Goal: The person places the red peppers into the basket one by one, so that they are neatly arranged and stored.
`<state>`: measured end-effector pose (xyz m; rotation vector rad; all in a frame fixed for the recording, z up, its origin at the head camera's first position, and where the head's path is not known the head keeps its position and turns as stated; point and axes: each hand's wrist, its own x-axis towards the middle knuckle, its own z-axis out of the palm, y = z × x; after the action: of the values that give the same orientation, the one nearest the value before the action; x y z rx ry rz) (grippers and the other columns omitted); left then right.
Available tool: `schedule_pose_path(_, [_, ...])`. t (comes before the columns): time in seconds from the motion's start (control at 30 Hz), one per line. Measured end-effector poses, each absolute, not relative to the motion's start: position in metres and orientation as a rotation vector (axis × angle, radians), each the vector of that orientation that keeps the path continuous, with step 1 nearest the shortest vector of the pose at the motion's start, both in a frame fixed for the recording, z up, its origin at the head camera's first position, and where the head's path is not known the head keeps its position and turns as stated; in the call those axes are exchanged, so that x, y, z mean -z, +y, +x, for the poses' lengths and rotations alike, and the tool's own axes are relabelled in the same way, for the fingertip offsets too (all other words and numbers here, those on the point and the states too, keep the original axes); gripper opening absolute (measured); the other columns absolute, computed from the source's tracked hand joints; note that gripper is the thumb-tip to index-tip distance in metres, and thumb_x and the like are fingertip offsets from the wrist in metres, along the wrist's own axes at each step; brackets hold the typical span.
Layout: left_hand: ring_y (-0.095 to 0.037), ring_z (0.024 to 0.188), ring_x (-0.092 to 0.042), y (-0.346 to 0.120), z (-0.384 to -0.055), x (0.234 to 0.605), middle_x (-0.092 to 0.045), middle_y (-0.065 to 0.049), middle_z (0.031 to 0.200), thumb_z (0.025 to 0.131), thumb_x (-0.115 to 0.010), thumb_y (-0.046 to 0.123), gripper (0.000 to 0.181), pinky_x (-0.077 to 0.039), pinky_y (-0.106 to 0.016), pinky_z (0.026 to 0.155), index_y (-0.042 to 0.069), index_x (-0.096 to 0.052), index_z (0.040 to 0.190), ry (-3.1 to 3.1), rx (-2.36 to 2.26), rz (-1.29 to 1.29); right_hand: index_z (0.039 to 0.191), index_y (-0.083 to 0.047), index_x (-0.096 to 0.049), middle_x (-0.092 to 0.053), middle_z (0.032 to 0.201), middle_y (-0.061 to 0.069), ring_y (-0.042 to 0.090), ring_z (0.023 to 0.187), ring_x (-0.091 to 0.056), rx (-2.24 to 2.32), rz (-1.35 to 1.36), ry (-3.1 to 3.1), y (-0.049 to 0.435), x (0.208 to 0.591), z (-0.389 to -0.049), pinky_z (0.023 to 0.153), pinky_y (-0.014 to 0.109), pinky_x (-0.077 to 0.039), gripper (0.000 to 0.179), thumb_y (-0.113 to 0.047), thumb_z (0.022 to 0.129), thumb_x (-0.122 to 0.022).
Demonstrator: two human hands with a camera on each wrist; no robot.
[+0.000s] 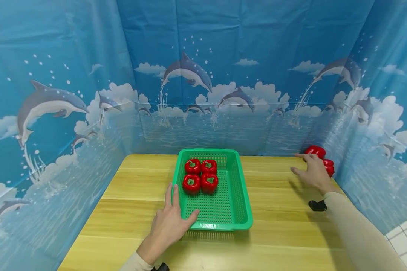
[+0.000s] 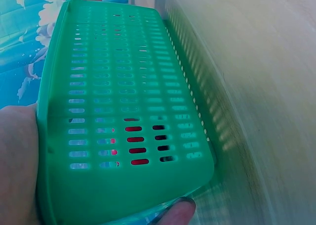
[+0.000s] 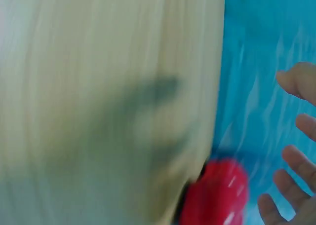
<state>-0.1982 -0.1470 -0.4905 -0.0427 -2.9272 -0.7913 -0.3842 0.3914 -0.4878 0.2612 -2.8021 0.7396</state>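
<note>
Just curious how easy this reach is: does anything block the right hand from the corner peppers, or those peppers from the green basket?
Nothing visible separates the right hand from the corner peppers. Toward the green basket, beyond the hand itself, lies bare table; only the basket's raised right wall stands in the way.

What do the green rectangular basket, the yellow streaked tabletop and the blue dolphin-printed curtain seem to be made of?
Green rectangular basket: likely moulded plastic, slightly glossy; uniform colour, regular slots.
Yellow streaked tabletop: wood or imitation, faint sheen; grain streaks fit both.
Blue dolphin-printed curtain: perhaps thin plastic or fabric, soft sheen; creases show.
</note>
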Motion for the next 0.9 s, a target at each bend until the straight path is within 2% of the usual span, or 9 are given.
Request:
schedule_pose_path(0.1, [-0.017, 0.045, -0.038, -0.148, -0.198, 0.49, -0.011, -0.017, 0.197, 0.103, -0.072, 0.074, 0.122, -0.033, -0.03, 0.044, 0.003, -0.018, 0.187, -2.927, 0.79, -0.043, 0.166, 0.006, -0.052, -0.033, 0.169, 0.052, 0.078, 0.149, -0.029, -0.712, 0.153, -2.797, 0.421, 0.496, -0.38, 0.109, 0.093, -0.033, 0.071, -0.035, 0.114, -0.076])
schedule_pose_path(0.23, [-0.016, 0.045, -0.038, -0.149, -0.197, 0.488, -0.011, -0.017, 0.198, 0.103, -0.073, 0.071, 0.121, -0.033, -0.029, 0.043, 0.003, -0.019, 0.187, -2.922, 0.787, -0.037, 0.166, 0.008, -0.049, -0.031, 0.168, 0.053, 0.08, 0.147, -0.026, -0.699, 0.082, -2.776, 0.447, 0.505, -0.377, 0.11, 0.093, -0.03, 0.074, -0.035, 0.113, -0.075])
schedule_pose_path(0.4, [-0.015, 0.045, -0.037, -0.149, -0.198, 0.487, -0.011, -0.017, 0.198, 0.103, -0.074, 0.07, 0.12, -0.032, -0.028, 0.043, 0.003, -0.019, 0.187, -2.917, 0.789, -0.044, 0.166, 0.012, -0.046, -0.031, 0.168, 0.056, 0.083, 0.149, -0.027, -0.691, 0.073, -2.736, 0.465, 0.517, -0.379, 0.116, 0.093, -0.028, 0.076, -0.029, 0.11, -0.078])
schedule_pose_path(0.57, [-0.015, 0.045, -0.035, -0.148, -0.199, 0.486, -0.012, -0.017, 0.197, 0.103, -0.073, 0.072, 0.121, -0.031, -0.028, 0.043, 0.003, -0.02, 0.187, -2.914, 0.783, -0.049, 0.172, 0.013, -0.036, -0.02, 0.175, 0.056, 0.085, 0.155, -0.019, -0.733, 0.077, -2.725, 0.475, 0.524, -0.381, 0.116, 0.096, -0.024, 0.084, -0.026, 0.111, -0.077])
schedule_pose_path(0.77, [-0.015, 0.045, -0.036, -0.146, -0.199, 0.488, -0.012, -0.016, 0.197, 0.103, -0.072, 0.074, 0.122, -0.033, -0.029, 0.043, 0.004, -0.019, 0.187, -2.936, 0.789, -0.036, 0.177, 0.012, -0.025, -0.019, 0.169, 0.059, 0.084, 0.145, -0.021, -0.755, 0.017, -2.787, 0.476, 0.523, -0.38, 0.102, 0.091, -0.034, 0.091, -0.024, 0.112, -0.076])
schedule_pose_path(0.9, [-0.015, 0.045, -0.036, -0.147, -0.199, 0.49, -0.012, -0.016, 0.197, 0.103, -0.072, 0.075, 0.122, -0.032, -0.029, 0.043, 0.004, -0.019, 0.187, -2.932, 0.785, -0.035, 0.177, 0.012, -0.025, -0.017, 0.163, 0.06, 0.083, 0.142, -0.02, -0.774, -0.03, -2.833, 0.472, 0.523, -0.38, 0.097, 0.09, -0.038, 0.092, -0.031, 0.114, -0.075])
